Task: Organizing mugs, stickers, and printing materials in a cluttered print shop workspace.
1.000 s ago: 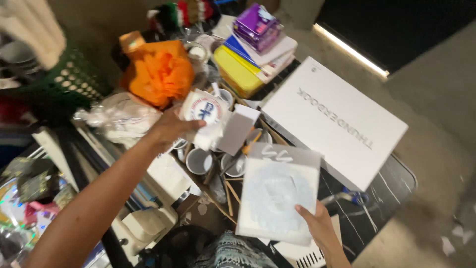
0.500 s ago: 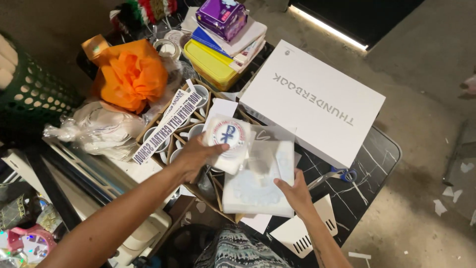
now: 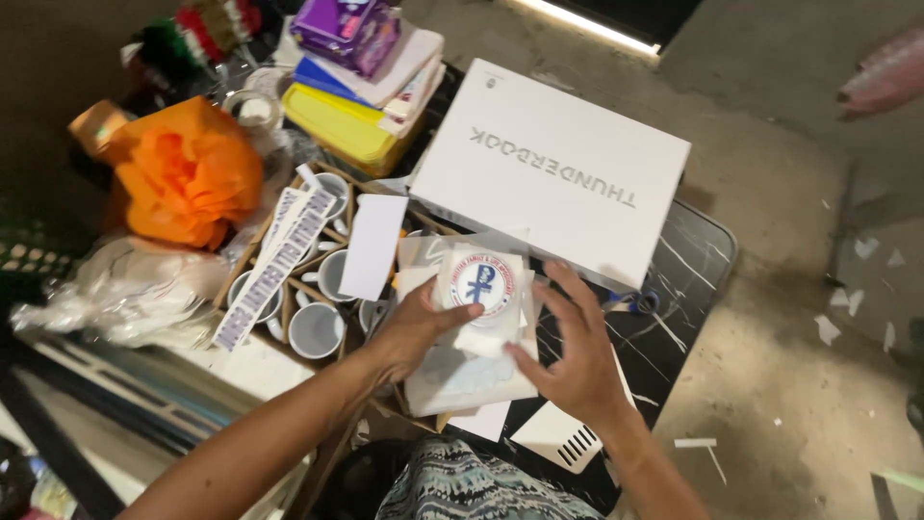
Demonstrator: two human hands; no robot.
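Slippage risk: round-emblem white pad (image 3: 484,289) is pinched by left hand (image 3: 416,327) w/ right hand (image 3: 575,361) grip only steadying, above open mugs (image 3: 318,330).

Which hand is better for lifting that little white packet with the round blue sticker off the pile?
Probably the left hand. Its fingers already pinch the white packet from the side, above the pile of white sheets. The right hand is spread open beside it, touching its edge, so it looks better placed to steady the pile.

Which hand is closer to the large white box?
Right. The right hand sits just below the white box, its fingers almost at the box's near edge. The left hand is farther off, to the box's lower left.
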